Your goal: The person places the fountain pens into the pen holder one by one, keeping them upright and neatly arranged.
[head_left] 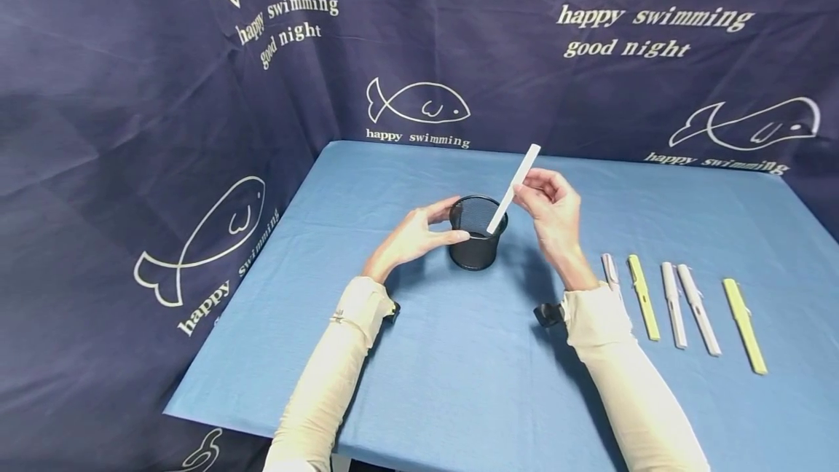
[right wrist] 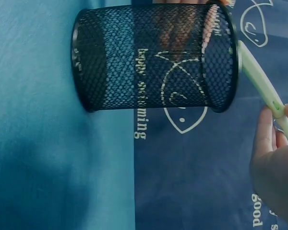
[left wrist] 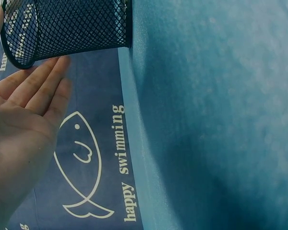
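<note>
A black mesh pen holder point(head_left: 475, 252) stands upright on the blue cloth. My left hand point(head_left: 414, 237) holds it from the left, thumb by the near rim and fingers along the far side. In the left wrist view, those fingers point(left wrist: 41, 91) lie nearly straight by the mesh point(left wrist: 81, 24). Above and right of the holder, my right hand point(head_left: 553, 210) pinches a pale pen point(head_left: 524, 168) between thumb and fingers. The pen slants, its lower end at the holder's mouth. It looks light green in the right wrist view point(right wrist: 259, 76), its end at the rim.
Several pens lie side by side on the right: a pale one point(head_left: 610, 269) near my right sleeve, a yellow-green one point(head_left: 644, 299), two whitish ones point(head_left: 673, 304) point(head_left: 700, 310) and another yellow-green one point(head_left: 745, 326). A dark blue fish-print curtain point(head_left: 511, 71) hangs behind the table point(head_left: 426, 384).
</note>
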`<act>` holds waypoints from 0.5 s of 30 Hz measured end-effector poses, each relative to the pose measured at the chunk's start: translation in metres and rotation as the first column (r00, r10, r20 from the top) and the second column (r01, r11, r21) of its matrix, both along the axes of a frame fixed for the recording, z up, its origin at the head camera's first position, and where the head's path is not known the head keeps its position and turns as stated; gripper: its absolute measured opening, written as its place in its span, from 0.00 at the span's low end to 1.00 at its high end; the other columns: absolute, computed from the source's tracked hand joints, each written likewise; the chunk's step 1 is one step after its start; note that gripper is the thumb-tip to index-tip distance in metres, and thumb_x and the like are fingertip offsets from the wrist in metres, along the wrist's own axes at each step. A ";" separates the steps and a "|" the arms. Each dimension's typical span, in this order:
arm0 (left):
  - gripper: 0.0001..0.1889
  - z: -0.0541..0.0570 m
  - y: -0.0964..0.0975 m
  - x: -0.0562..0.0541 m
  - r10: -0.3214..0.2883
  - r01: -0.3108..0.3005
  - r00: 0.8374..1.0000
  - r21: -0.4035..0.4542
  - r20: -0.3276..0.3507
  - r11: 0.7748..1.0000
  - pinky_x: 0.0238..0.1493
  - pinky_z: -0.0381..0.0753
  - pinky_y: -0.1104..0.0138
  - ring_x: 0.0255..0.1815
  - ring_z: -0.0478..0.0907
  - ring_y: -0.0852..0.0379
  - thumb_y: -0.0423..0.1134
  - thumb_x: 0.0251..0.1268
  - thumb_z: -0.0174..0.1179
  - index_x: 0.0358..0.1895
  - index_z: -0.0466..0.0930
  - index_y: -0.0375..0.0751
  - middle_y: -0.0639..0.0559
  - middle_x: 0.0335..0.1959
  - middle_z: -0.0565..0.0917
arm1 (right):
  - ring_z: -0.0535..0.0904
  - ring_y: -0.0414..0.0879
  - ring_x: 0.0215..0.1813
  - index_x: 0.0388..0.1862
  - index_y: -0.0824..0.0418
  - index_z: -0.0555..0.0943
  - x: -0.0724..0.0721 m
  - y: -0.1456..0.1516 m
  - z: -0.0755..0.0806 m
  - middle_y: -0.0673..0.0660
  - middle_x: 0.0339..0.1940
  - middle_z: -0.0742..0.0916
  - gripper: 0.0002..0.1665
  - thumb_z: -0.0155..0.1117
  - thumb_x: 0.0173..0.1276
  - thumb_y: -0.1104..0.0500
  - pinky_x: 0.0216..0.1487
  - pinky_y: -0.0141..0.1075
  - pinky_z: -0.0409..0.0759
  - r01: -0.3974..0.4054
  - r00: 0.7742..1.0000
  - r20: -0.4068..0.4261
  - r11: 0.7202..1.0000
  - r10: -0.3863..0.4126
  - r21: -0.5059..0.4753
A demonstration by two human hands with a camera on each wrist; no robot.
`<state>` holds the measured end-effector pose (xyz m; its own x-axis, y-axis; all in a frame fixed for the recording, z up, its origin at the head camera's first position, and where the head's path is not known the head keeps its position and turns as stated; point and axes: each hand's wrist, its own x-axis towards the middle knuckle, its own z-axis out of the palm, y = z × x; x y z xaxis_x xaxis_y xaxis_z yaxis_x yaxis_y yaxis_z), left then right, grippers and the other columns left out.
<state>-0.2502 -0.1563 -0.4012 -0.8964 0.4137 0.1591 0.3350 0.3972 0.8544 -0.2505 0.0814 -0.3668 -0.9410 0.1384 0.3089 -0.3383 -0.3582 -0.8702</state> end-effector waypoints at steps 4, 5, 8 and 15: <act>0.38 0.000 0.000 0.000 -0.001 0.001 1.000 0.002 -0.007 1.000 0.71 0.69 0.61 0.68 0.75 0.56 0.51 0.66 0.72 0.78 0.69 0.51 0.48 0.65 0.82 | 0.85 0.38 0.35 0.46 0.70 0.81 -0.002 -0.002 -0.006 0.53 0.35 0.86 0.15 0.63 0.64 0.82 0.43 0.29 0.86 0.045 0.999 -0.029 0.995 -0.043 0.094; 0.38 0.000 0.000 0.000 -0.004 0.004 1.000 0.005 -0.009 1.000 0.71 0.70 0.61 0.68 0.76 0.56 0.51 0.66 0.72 0.78 0.69 0.51 0.47 0.65 0.82 | 0.85 0.38 0.35 0.47 0.71 0.81 -0.002 -0.002 -0.008 0.53 0.35 0.86 0.15 0.63 0.64 0.82 0.43 0.29 0.86 0.055 0.998 -0.037 0.992 -0.051 0.117; 0.38 -0.001 0.001 0.000 -0.010 0.011 1.000 0.009 -0.015 1.000 0.71 0.69 0.61 0.68 0.76 0.55 0.51 0.66 0.72 0.78 0.69 0.51 0.45 0.65 0.82 | 0.84 0.38 0.37 0.49 0.75 0.79 -0.003 -0.003 -0.013 0.51 0.37 0.86 0.15 0.65 0.64 0.81 0.45 0.28 0.84 0.090 0.994 -0.071 0.976 -0.078 0.198; 0.38 -0.001 0.001 0.000 -0.001 0.001 1.000 0.005 -0.017 1.000 0.71 0.69 0.60 0.68 0.76 0.54 0.52 0.66 0.72 0.77 0.70 0.52 0.46 0.65 0.81 | 0.83 0.39 0.41 0.53 0.81 0.77 -0.003 -0.005 -0.021 0.52 0.40 0.84 0.17 0.66 0.65 0.79 0.53 0.32 0.80 0.131 0.987 -0.127 0.944 -0.096 0.302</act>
<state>-0.2497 -0.1551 -0.4019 -0.8933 0.4134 0.1766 0.3497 0.3924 0.8507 -0.2533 0.0763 -0.3877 -0.8828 0.1241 0.4530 -0.4598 -0.0319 -0.8874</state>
